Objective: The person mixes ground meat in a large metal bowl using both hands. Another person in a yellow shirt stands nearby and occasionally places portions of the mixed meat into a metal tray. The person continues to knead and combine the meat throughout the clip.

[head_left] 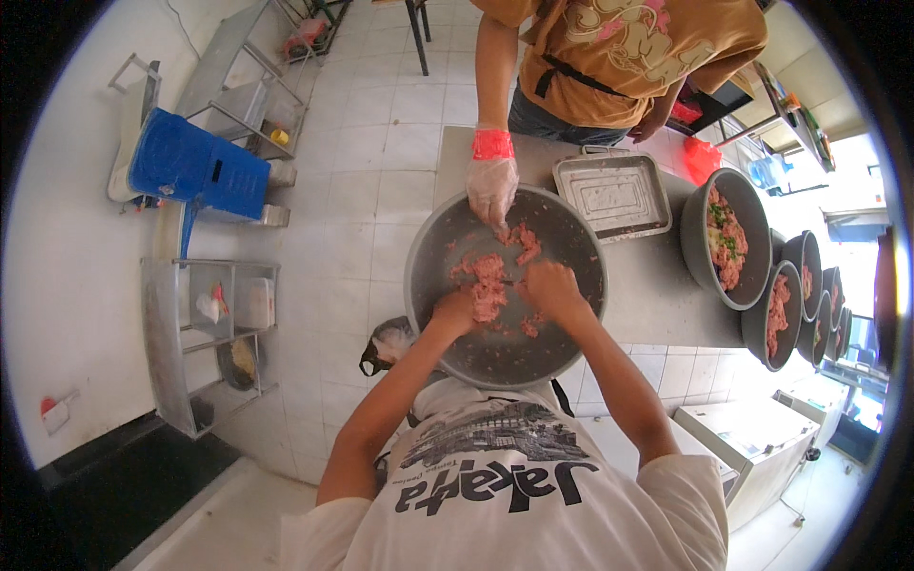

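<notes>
Pink minced meat [488, 289] lies in a large grey basin [509, 367] in front of me, in a main lump with smaller bits around it. My left hand [456, 312] holds the lump's left side, its fingertips partly hidden by meat. On the lump's other side, my right hand [553, 287] is closed in a fist; a thin dark piece pokes out of it toward the meat, too small to name. A co-worker's gloved hand [493, 194], red at the wrist, reaches over the far rim toward a smaller clump of meat [526, 244].
A metal tray [614, 197] rests on the steel table [657, 319], right of the basin. Farther right stand several grey basins with meat, one with green bits [726, 238]. The co-worker [628, 57] stands across the table. Metal shelving [211, 343] and a blue bin [200, 167] are at left.
</notes>
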Motion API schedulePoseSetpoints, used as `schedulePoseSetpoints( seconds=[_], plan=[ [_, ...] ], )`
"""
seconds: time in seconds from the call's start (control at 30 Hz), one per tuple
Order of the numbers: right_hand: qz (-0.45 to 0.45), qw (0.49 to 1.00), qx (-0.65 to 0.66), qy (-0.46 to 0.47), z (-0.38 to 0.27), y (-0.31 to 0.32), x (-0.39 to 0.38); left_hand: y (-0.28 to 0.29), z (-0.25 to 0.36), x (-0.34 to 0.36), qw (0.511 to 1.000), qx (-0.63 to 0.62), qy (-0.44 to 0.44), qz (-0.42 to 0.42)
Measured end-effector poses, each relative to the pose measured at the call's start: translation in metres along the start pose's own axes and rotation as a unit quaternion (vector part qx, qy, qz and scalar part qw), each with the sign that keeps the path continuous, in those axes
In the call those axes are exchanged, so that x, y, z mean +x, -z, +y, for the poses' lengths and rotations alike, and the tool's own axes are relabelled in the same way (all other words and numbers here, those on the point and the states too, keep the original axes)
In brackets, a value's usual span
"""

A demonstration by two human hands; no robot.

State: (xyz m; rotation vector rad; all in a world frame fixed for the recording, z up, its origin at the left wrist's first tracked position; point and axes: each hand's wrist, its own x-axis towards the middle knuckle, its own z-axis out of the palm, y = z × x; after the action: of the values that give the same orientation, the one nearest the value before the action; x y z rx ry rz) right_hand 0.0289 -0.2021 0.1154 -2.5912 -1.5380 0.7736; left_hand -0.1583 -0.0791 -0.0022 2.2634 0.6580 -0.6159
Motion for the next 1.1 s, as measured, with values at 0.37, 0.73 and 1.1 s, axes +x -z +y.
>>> schedulePoseSetpoints(
  seconds=[0.37, 0.73, 1.1],
  plan=[
    [0.002, 0.998, -0.035, 0.049, -0.052, -0.033, -0.042, -0.043, 0.003, 0.001, 0.991, -0.106, 0.050, 0.063],
    [-0.072, 0.977, -0.110, 0.171, -0.027, -0.052, -0.004, -0.049, -0.011, 0.015, 0.992, -0.073, -0.045, 0.089],
    [-0.042, 0.999, 0.022, 0.020, 0.015, 0.011, 0.008, -0.007, 0.013, -0.018, 0.987, -0.103, 0.082, 0.092]
  ],
)
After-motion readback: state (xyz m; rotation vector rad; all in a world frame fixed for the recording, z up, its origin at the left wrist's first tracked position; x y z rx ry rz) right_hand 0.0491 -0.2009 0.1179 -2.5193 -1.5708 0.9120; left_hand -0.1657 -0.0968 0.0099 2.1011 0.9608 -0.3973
